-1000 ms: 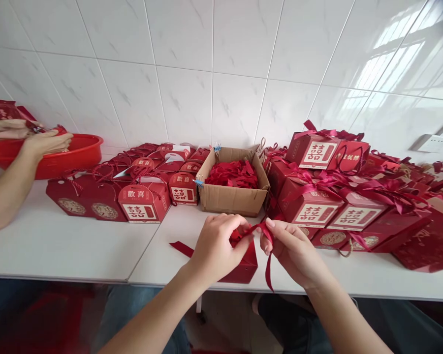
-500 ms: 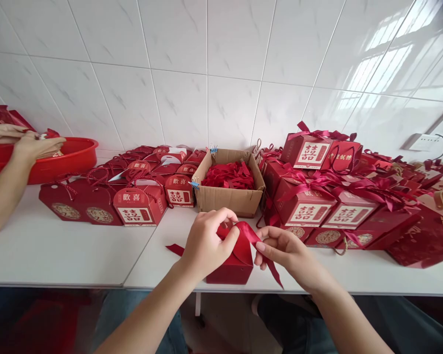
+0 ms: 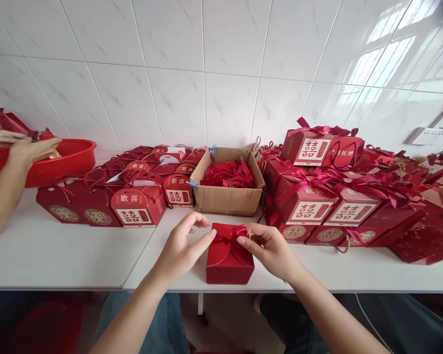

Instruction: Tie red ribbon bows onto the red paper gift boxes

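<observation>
**Operator A:** Where do we locate the red gift box (image 3: 229,260), and how do our hands stand?

**Operator B:** We locate it at the near edge of the white table (image 3: 59,250), closed, between both hands. Our right hand (image 3: 271,248) has thumb and forefinger pressed together on the ribbon bow (image 3: 232,233) atop the lid. Our left hand (image 3: 179,248) is spread, fingers apart, with the forefinger tip at the lid's left edge. We cannot tell whether it touches.

**Operator A:** What writing do we read?

**Operator B:** At 10 o'clock from the gift box, a handled box (image 3: 137,206) reads "歡喜" above a white panel marked "囍". At 2 o'clock, the ribboned boxes (image 3: 306,206) carry "囍" panels as well.

**Operator A:** What else do we record?

**Operator B:** At 12 o'clock, a cardboard carton (image 3: 227,199) holds loose red ribbons (image 3: 229,174). Farther out along 10 o'clock, well apart, a co-worker's hand (image 3: 31,147) lies over the rim of a red basin (image 3: 70,160).
</observation>
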### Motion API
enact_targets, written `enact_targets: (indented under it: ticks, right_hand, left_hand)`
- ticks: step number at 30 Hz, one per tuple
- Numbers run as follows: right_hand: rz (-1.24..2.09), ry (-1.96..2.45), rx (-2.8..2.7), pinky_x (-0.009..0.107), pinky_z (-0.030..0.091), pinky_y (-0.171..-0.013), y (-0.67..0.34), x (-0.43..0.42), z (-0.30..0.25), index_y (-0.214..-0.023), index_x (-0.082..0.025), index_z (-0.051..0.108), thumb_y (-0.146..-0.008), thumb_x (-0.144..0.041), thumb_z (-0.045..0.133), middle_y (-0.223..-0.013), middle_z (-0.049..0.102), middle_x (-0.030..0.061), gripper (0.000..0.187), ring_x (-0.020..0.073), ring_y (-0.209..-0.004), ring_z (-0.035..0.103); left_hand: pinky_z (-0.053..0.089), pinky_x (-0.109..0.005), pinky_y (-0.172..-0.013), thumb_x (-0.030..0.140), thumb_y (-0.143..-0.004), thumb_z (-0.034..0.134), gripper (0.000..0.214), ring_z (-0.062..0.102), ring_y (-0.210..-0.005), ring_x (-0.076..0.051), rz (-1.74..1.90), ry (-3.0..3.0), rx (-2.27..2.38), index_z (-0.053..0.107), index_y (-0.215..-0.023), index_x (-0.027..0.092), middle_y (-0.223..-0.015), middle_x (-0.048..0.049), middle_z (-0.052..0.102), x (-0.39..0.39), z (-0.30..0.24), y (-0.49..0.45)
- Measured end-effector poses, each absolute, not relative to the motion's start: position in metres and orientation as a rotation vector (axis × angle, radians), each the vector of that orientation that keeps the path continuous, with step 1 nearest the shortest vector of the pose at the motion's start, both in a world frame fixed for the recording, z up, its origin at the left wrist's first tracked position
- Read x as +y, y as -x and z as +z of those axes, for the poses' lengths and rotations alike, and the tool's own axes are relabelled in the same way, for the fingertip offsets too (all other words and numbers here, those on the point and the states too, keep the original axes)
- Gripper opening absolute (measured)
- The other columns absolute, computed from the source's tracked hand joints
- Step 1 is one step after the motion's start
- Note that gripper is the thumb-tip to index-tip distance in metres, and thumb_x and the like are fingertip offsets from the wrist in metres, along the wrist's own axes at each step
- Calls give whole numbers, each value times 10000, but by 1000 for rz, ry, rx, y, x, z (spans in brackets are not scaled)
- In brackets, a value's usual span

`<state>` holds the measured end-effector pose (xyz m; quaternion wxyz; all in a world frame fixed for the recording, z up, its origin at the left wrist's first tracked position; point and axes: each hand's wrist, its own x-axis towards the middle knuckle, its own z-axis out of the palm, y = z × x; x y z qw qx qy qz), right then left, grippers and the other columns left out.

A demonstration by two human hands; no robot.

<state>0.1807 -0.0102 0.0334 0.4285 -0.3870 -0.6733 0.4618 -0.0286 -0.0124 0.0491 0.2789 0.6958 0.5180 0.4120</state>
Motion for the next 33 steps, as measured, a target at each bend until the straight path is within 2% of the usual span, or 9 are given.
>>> enact_targets:
  ticks: [2,4,9,16,18,21,24,29,33]
  right_hand:
    - [1257,885,-1705,293,488,-752,-182,-9,33,-880,-168,670,-872,-431,581,-918,691,70,278,201,-866,611]
    - [1265,861,-1758,305,487,-797,-184,-6,34,-889,-169,675,-886,-410,570,-932,695,71,263,204,-891,616]
    - [1261,866,-1799,288,484,-795,-186,-3,37,-891,-162,659,-911,-385,542,-910,690,65,252,184,-863,616]
    - [1221,954,-1728,269,479,-774,-186,-9,33,-871,-169,608,-926,-361,509,-884,671,51,223,170,-841,607]
    - [1176,1020,-1712,248,476,-709,-182,-11,34,-848,-170,614,-920,-354,506,-849,674,45,226,161,-787,605]
    - [1056,1137,-1711,229,448,-614,-173,-13,38,-824,-174,653,-889,-329,527,-787,687,33,210,150,-698,594]
    - [931,1225,-1727,239,449,-617,-165,-14,43,-854,-190,704,-852,-288,544,-769,708,27,188,162,-691,613]
    - [819,1337,-1792,254,448,-634,-159,-14,52,-840,-190,730,-804,-228,545,-787,728,34,192,185,-718,637]
    - [832,1241,-1919,241,419,-612,-163,-17,59,-847,-191,725,-792,-163,513,-786,718,14,221,161,-692,611]
  left_hand:
    - [412,-323,-833,468,-827,572,255,562,-928,-218,1019,-1740,1409,527,-897,227,-962,-27,589,-9,38,34]
    - [419,-291,-755,513,-828,566,296,551,-845,-192,950,-1637,1359,516,-874,225,-913,-12,572,-5,29,34]
    - [343,-245,-565,560,-851,498,413,427,-590,-132,814,-1556,1205,447,-654,201,-617,39,420,0,22,30]
    - [223,-222,-500,527,-813,568,443,252,-538,-97,851,-1523,1218,327,-621,208,-604,73,253,-2,27,34]
    - [243,-225,-513,523,-807,571,431,279,-547,-100,844,-1536,1225,372,-604,199,-591,70,283,-2,29,35]
    - [320,-236,-577,494,-801,591,372,402,-608,-120,802,-1568,1210,529,-620,174,-608,44,437,-3,36,39]
    - [385,-247,-646,425,-787,645,257,515,-693,-149,764,-1712,1235,650,-713,179,-701,12,585,-5,50,45]
    - [462,-233,-754,295,-816,639,82,621,-830,-153,807,-2172,1171,689,-814,230,-882,8,680,-12,86,48]
    - [482,-218,-758,177,-848,560,152,644,-843,-139,756,-2319,992,694,-875,243,-897,23,709,-5,113,32]
